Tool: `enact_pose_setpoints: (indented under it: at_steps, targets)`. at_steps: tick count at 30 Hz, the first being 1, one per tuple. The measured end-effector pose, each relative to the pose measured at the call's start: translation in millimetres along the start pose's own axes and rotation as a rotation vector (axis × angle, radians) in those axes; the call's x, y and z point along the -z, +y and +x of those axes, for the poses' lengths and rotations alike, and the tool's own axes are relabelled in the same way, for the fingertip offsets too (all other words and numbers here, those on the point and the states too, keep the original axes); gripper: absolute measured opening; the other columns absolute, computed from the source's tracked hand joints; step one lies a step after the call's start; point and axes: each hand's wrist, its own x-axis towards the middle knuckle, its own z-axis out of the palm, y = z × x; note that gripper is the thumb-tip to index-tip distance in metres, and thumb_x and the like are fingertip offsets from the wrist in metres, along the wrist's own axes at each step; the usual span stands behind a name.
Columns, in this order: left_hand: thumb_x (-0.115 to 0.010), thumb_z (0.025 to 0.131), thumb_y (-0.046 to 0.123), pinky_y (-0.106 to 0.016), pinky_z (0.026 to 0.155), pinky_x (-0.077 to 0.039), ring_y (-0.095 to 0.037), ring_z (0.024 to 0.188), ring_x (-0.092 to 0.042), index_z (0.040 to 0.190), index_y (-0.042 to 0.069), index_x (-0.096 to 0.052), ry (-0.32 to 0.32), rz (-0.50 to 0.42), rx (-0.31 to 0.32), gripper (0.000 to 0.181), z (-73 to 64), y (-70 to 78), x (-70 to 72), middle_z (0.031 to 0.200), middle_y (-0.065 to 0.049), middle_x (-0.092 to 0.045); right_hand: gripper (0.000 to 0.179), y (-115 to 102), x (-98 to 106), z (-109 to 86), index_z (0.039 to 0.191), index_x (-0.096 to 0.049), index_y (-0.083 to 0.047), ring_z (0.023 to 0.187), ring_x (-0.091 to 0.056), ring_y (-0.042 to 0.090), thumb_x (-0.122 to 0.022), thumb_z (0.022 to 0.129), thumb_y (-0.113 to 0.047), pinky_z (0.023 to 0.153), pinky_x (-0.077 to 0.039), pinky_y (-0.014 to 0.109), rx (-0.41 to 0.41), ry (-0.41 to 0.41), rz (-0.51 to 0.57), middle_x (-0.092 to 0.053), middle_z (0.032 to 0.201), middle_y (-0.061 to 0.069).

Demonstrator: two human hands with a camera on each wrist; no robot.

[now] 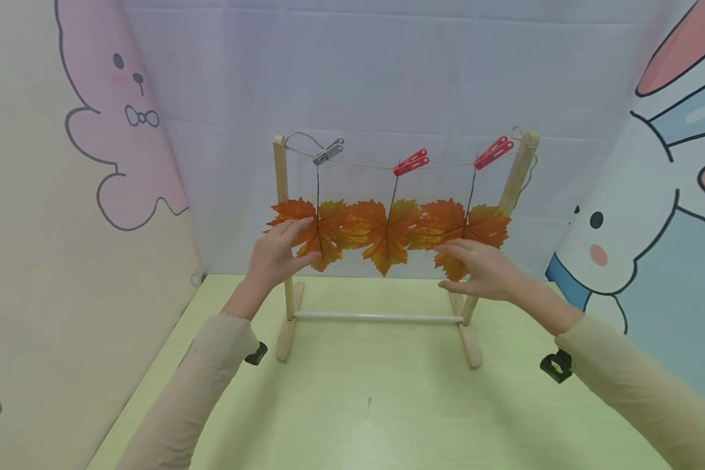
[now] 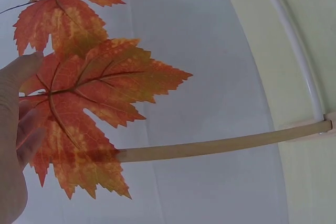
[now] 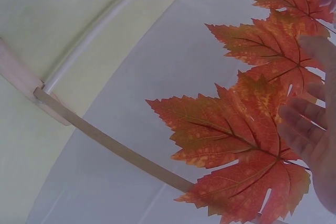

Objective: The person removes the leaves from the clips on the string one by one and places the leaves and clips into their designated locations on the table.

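Three orange-and-yellow maple leaves hang side by side from a string (image 1: 364, 164), their edges meeting. A grey clothespin (image 1: 328, 152) holds the left leaf (image 1: 331, 228) by its stem. Red clothespins hold the middle leaf (image 1: 384, 236) and the right leaf (image 1: 489, 225). My left hand (image 1: 276, 254) is at the left leaf's outer side, thumb and fingers apart. My right hand (image 1: 484, 269) is at the lower part of the right leaf, fingers extended. In the right wrist view, its fingers (image 3: 302, 127) lie beside that leaf; whether they touch it, I cannot tell.
The string runs between two wooden posts (image 1: 281, 173) of a stand. A white rod (image 1: 376, 318) joins the posts low down, above wooden feet (image 1: 470, 346) on a pale green table (image 1: 352, 405). Cartoon-printed walls flank both sides, with a white cloth (image 1: 388, 78) behind.
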Motion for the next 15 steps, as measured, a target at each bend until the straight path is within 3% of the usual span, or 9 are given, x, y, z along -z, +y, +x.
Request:
enact_pose_setpoints:
  at_steps: [10,15]
  targets:
    - [-0.075,0.074,0.014,-0.039,0.062,-0.05,-0.029,0.09,-0.06,0.117,0.002,-0.058,0.09,-0.032,0.089,0.049,32.8,6.8,5.0,0.105,-0.014,-0.064,0.059,-6.9,6.9,7.3,0.12,-0.055,-0.003,0.101,-0.056,0.029,-0.075,0.072,-0.03,0.08,-0.048,0.045,0.01,-0.013,-0.013,-0.059,0.114,0.013]
    - [-0.074,0.074,0.01,-0.037,0.063,-0.048,-0.026,0.083,-0.061,0.117,0.001,-0.058,0.139,-0.071,0.153,0.046,46.9,9.2,7.3,0.101,-0.011,-0.066,0.058,-12.9,10.2,10.1,0.122,-0.054,-0.003,0.104,-0.055,0.03,-0.074,0.074,-0.03,0.082,-0.047,0.047,-0.016,-0.04,-0.015,-0.058,0.116,0.014]
